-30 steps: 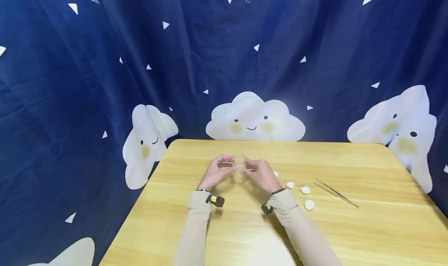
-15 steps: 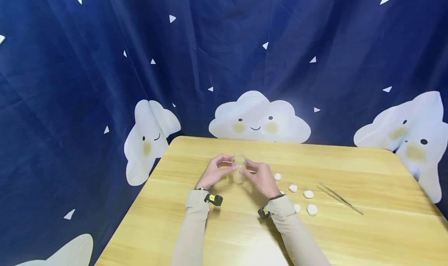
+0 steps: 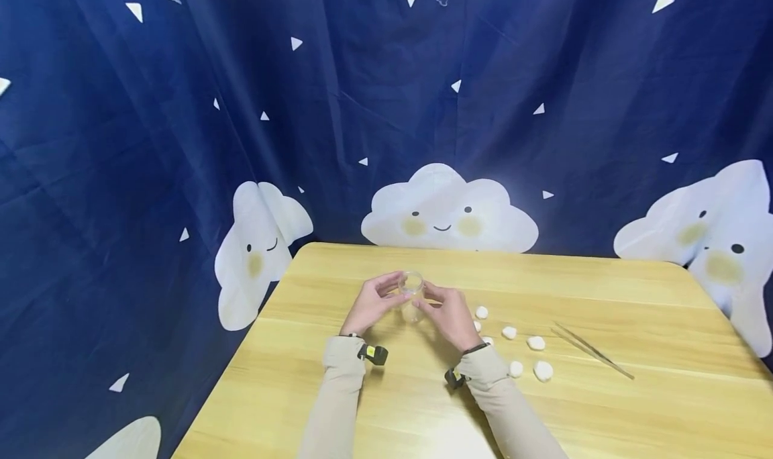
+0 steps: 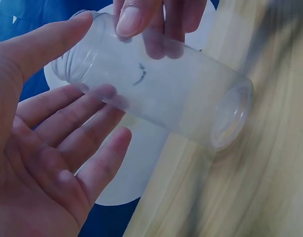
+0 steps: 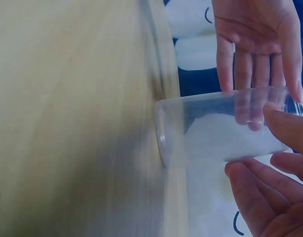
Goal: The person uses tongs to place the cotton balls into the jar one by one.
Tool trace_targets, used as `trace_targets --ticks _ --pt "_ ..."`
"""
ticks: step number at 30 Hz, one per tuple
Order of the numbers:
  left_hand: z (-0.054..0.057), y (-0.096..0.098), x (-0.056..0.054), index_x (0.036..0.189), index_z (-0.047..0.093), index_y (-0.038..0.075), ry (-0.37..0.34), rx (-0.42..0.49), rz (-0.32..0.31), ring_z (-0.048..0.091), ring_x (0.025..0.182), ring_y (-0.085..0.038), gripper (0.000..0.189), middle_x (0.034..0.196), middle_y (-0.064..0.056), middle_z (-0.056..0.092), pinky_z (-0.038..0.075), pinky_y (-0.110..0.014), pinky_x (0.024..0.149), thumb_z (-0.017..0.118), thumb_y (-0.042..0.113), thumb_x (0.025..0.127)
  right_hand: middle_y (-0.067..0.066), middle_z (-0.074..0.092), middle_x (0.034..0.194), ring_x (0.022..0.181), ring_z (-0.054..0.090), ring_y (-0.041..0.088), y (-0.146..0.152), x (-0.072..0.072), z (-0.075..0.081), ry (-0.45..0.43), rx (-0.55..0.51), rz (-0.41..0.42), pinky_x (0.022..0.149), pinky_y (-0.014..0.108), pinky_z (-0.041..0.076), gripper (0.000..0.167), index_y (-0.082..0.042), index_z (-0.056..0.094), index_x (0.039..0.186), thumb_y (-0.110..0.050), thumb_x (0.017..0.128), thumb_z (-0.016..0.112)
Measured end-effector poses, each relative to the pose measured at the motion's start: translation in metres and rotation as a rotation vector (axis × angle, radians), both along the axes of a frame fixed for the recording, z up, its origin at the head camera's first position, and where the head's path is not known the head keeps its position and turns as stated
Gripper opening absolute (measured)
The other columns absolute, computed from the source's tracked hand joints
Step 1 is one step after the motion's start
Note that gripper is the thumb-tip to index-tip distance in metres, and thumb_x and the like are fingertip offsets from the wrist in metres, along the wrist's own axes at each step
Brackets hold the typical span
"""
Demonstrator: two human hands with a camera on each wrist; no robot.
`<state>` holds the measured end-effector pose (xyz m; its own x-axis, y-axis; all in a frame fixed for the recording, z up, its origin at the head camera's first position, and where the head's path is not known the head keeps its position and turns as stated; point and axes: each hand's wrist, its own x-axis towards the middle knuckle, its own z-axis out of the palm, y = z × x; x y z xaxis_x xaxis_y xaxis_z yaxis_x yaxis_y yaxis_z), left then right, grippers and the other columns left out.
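Clear plastic cup (image 4: pixel 173 91): pinching it between left hand (image 3: pixel 370 306) and right hand (image 3: pixel 451 317), seemingly holding it steady; next, probably keep it upright and loosen both gently.

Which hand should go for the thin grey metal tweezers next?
Probably the right hand: the tweezers lie on its side, past the small white rounded pieces. Both hands hold the clear plastic-looking cylindrical jar, so the left hand should steady it.
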<state>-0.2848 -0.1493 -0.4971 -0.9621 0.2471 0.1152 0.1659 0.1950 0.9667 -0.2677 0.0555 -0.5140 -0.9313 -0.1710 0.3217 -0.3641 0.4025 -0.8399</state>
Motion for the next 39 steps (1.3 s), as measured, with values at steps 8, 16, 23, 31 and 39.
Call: trace_targets --ticks 8,16,23,31,39 --pt "-0.003 0.004 -0.002 0.142 0.061 0.006 0.019 0.007 0.052 0.061 0.135 -0.034 0.061 0.144 -0.016 0.064 0.049 -0.047 0.116 0.084 0.024 0.088 0.023 0.069 0.132 0.113 0.074 0.036 -0.006 -0.002 -0.003 0.03 -0.014 -0.006 0.09 0.037 0.064 0.053 0.001 0.061 0.139 -0.016 0.091 0.079" --pt "-0.002 0.005 -0.001 0.139 0.064 0.007 0.034 0.017 0.069 0.063 0.133 -0.033 0.057 0.142 -0.016 0.066 0.05 -0.044 0.115 0.084 0.024 0.088 0.022 0.069 0.132 0.112 0.074 0.035 -0.008 -0.002 -0.002 0.042 -0.024 -0.011 0.09 0.038 0.064 0.052 0.0 0.062 0.138 -0.018 0.092 0.079" --pt "-0.005 0.004 -0.002 0.135 0.067 0.008 0.04 0.017 0.08 0.065 0.129 -0.036 0.056 0.139 -0.016 0.068 0.053 -0.046 0.112 0.086 0.024 0.085 0.022 0.068 0.134 0.114 0.073 0.035 -0.007 -0.001 -0.002 0.006 -0.017 -0.01 0.091 0.038 0.064 0.054 0.0 0.061 0.14 -0.018 0.092 0.079" --pt "0.0 0.004 0.0 0.134 0.068 0.013 0.06 -0.032 0.101 0.066 0.129 -0.032 0.053 0.136 -0.01 0.07 0.051 -0.049 0.115 0.086 0.028 0.086 0.023 0.068 0.134 0.111 0.074 0.037 -0.001 0.002 0.009 -0.005 0.036 -0.019 0.091 0.041 0.064 0.053 0.001 0.062 0.139 -0.018 0.092 0.079" --pt "-0.002 0.003 0.0 0.134 0.068 0.015 0.028 -0.058 0.111 0.066 0.13 -0.03 0.056 0.137 -0.007 0.07 0.051 -0.048 0.115 0.087 0.032 0.084 0.022 0.067 0.137 0.116 0.072 0.038 0.011 0.008 0.02 -0.043 0.077 -0.007 0.096 0.046 0.063 0.051 0.002 0.062 0.138 -0.02 0.094 0.077"
